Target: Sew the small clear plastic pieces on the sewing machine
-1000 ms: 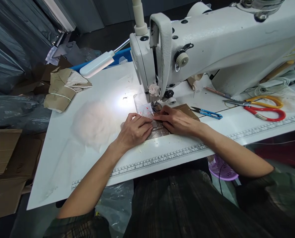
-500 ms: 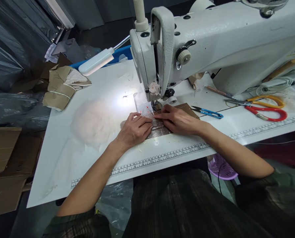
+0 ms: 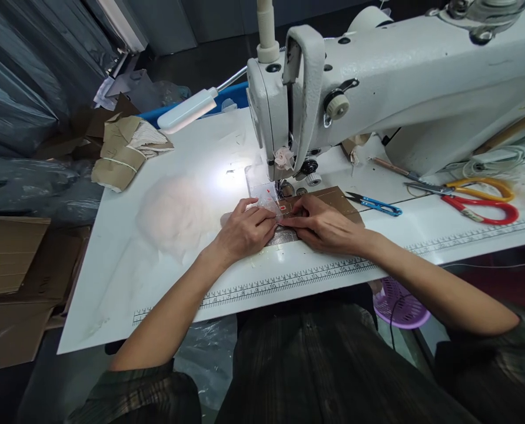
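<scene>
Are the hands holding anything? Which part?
The left hand and right hand touch the shiny sheet behind its front edge; whether they grip it can't be told.

Brown sheet (image 3: 338,201), partly hidden

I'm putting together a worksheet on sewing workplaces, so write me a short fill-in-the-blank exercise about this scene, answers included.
1. The right hand, partly covering the brown piece, is nearer the snips than the ____ hand is.
2. The scissors have one yellow handle and one ____ handle.
3. The basket below the table is ____ in colour.
4. In the picture, the sewing machine is to the ____ of the lamp.

Missing words: left; red; purple; right.
</scene>
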{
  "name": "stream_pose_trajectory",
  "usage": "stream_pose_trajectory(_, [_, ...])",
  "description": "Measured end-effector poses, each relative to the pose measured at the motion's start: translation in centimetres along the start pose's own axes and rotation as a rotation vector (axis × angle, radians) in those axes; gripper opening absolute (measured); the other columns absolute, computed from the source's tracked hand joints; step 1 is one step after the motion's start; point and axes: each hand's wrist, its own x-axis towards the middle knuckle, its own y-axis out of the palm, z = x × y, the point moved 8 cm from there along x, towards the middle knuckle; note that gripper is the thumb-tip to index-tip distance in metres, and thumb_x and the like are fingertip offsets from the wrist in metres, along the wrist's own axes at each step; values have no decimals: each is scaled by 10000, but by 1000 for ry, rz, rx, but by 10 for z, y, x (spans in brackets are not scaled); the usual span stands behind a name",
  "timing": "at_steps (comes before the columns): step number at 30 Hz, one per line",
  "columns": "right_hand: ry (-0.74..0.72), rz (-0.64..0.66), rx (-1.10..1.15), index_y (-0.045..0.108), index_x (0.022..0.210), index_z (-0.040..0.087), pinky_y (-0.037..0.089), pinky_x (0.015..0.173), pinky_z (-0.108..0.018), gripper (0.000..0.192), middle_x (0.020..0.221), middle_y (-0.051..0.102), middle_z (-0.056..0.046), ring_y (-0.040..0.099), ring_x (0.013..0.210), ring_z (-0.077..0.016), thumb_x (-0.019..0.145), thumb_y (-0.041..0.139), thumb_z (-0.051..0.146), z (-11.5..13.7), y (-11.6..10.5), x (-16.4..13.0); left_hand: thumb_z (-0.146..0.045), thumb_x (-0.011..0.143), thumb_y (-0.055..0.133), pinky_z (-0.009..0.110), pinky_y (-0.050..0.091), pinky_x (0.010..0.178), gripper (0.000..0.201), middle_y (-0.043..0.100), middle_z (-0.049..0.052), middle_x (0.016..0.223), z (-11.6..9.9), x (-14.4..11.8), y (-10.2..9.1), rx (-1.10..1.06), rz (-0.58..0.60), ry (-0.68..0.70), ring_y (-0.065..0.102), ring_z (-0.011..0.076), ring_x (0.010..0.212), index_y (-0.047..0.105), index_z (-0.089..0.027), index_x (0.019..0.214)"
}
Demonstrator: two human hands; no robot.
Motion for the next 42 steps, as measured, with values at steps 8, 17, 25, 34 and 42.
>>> stream_pose_trajectory(8, [-18,-21,-51,685,1239,220,516,934,-449,376,1094,558,-131,529,1074,-254,937,463,195,1,3,-1,-315,912,601,439,448,876,154,744,45,1002,18,3,-20,-46,-62,-123,671,195,877,683,-202,849])
stream_pose_trajectory(17, [-20,-43,-64,683,1233,217,525,928,-474,373,1095,567,-132,540,1070,-260,928,473,176,3,4,-2,-264,967,500,342,438,686,207,698,79,990,33,7,-5,29,23,-57,604,180,782,680,-162,970])
stream_pose_trajectory(25, [-19,-43,-71,692,1205,203,520,925,-487,354,1089,569,-134,537,1073,-266,918,490,152,5,3,-2,-289,975,483,359,436,684,250,679,101,1130,32,4,5,55,75,-69,580,186,789,670,-175,1097])
stream_pose_trajectory(34, [-31,-17,-114,667,1221,177,526,898,-470,336,1095,565,-146,520,1048,-273,932,495,161,8,4,-2,-379,982,489,422,367,740,321,669,97,1252,25,6,10,155,155,-59,579,259,875,661,-184,1169])
stream_pose_trajectory(42, [3,37,-189,633,1200,163,542,821,-442,345,1105,556,-157,544,993,-268,934,419,115,7,2,8,-318,989,438,492,353,841,327,649,88,1301,32,17,15,145,171,-134,593,283,915,658,-208,1205])
